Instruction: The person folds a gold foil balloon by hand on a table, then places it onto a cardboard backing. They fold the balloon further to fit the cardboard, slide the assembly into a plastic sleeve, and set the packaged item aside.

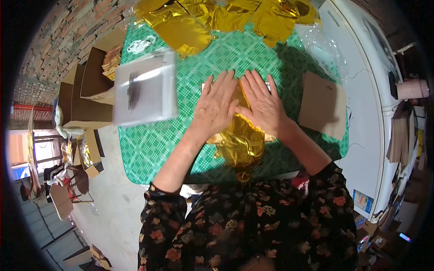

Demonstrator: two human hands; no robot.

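Both palms lie flat at the middle of the table, fingers stretched away from me and thumbs close together. My left hand (214, 104) presses on the left part of a gold foil piece (239, 140) and the card-like sheet (270, 137) beneath it. On the right part rests my right hand (263, 101), its fingers straight and slightly apart. Between the hands a strip of the shiny foil shows, and its crumpled lower end spreads toward my body. Most of the sheet underneath is hidden by the hands and foil.
More gold foil (226, 16) lies along the table's far edge. A stack of clear plastic sleeves (147, 88) is at left, brown cardboard sheets (322, 104) at right. Cardboard boxes (92, 101) stand beyond the left edge; a white fridge (357, 67) stands close on the right.
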